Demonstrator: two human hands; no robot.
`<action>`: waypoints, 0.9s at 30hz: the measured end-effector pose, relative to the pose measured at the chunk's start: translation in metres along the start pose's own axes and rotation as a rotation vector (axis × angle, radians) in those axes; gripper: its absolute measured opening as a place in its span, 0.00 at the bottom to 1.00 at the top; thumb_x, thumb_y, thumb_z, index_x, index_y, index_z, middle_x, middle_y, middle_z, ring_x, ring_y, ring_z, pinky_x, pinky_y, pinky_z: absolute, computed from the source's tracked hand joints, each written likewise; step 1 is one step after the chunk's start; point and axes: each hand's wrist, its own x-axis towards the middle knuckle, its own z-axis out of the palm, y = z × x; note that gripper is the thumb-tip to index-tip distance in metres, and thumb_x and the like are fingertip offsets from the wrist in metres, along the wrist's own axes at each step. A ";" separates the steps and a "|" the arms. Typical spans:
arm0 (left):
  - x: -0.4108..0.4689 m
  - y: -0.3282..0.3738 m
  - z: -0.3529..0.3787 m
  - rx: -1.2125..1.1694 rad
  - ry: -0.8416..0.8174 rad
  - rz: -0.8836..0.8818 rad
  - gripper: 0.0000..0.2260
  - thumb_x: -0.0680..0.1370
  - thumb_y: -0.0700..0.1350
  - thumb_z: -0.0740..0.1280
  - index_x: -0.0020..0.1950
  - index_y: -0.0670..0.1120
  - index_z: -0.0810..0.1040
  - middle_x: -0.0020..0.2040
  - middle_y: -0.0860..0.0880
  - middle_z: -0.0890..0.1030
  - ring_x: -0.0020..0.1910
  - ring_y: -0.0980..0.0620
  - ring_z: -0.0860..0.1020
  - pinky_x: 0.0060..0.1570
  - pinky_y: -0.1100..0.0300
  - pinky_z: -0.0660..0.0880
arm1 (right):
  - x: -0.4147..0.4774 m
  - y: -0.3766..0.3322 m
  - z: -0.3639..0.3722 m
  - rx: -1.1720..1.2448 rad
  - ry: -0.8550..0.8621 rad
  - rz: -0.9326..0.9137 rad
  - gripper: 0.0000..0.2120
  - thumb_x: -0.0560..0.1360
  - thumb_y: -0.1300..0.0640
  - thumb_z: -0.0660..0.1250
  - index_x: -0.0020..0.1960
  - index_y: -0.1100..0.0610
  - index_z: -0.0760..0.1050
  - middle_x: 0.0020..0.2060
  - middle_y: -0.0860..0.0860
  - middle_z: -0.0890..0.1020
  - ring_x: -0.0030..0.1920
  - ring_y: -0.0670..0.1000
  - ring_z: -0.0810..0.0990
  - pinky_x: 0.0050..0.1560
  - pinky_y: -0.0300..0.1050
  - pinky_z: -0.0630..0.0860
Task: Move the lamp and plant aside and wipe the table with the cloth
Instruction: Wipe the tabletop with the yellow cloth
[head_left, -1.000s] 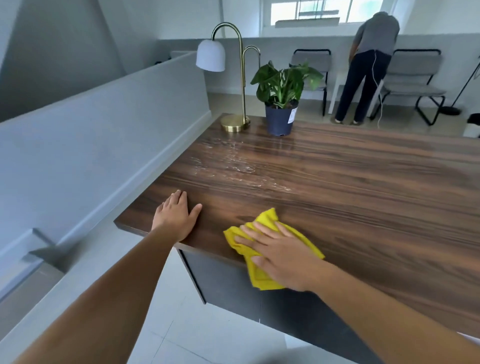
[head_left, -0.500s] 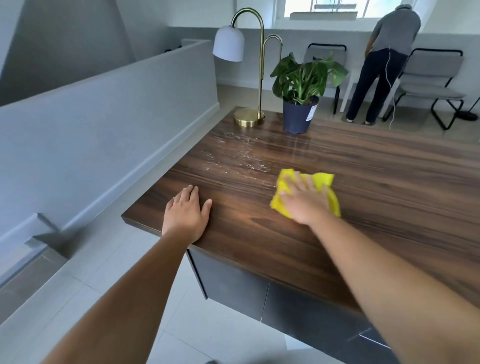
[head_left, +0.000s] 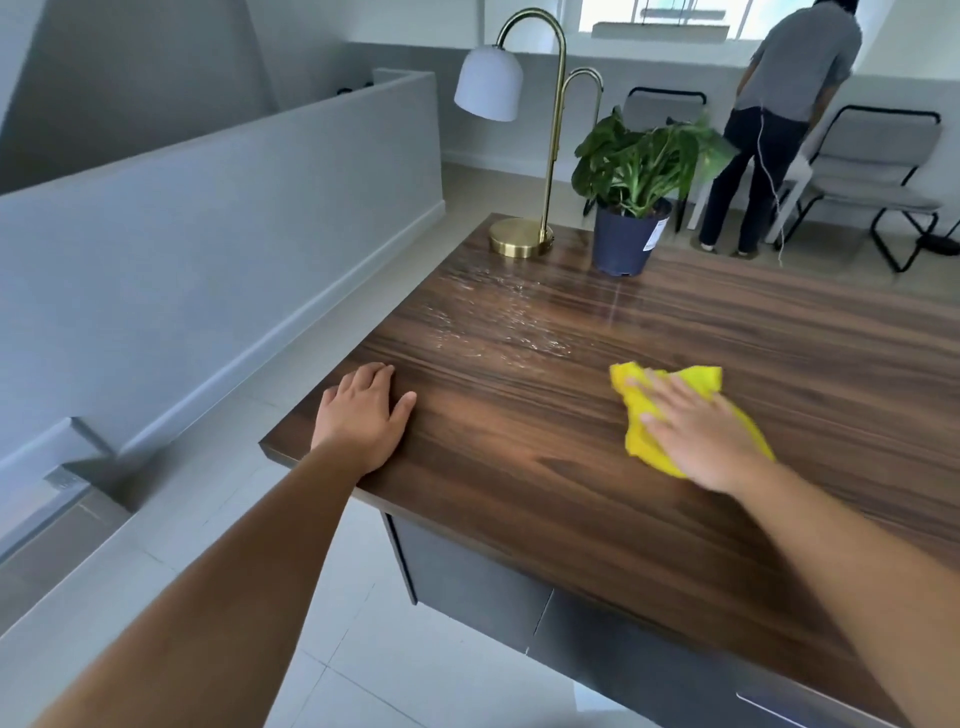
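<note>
Right hand (head_left: 696, 436) with cloth (head_left: 670, 410) has swept from near edge out to mid-counter, then right; now at 3 o'clock of left hand (head_left: 363, 415). Wiping underway, but wet streaks (head_left: 498, 327) at 12 o'clock of left hand still unwiped. Right hand: fingers spread flat, pressing cloth onto counter (head_left: 519, 467), not gripping. Left hand: open, palm down on counter corner, holding nothing. Lamp (head_left: 519, 156) and plant (head_left: 634, 208) parked at far edge, 12 o'clock, clear of wipe area.
</note>
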 end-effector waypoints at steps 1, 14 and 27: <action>0.002 0.000 0.001 0.004 0.008 0.005 0.26 0.80 0.58 0.51 0.75 0.47 0.61 0.75 0.49 0.64 0.74 0.47 0.61 0.72 0.50 0.58 | 0.013 0.010 -0.003 0.033 -0.020 0.117 0.25 0.80 0.43 0.42 0.76 0.43 0.42 0.78 0.44 0.47 0.78 0.48 0.46 0.75 0.58 0.49; 0.054 -0.026 -0.019 -0.049 0.119 0.026 0.17 0.81 0.52 0.54 0.63 0.46 0.73 0.62 0.45 0.74 0.64 0.43 0.70 0.64 0.48 0.63 | 0.052 -0.197 -0.003 0.046 -0.030 -0.299 0.29 0.78 0.39 0.39 0.77 0.44 0.42 0.78 0.44 0.44 0.78 0.49 0.41 0.76 0.59 0.41; 0.129 -0.016 0.006 -0.105 -0.101 0.075 0.28 0.81 0.57 0.48 0.77 0.45 0.54 0.78 0.47 0.57 0.76 0.46 0.59 0.73 0.48 0.58 | 0.123 -0.040 -0.017 0.130 -0.042 0.444 0.27 0.80 0.42 0.42 0.77 0.45 0.42 0.78 0.45 0.43 0.78 0.50 0.43 0.75 0.62 0.43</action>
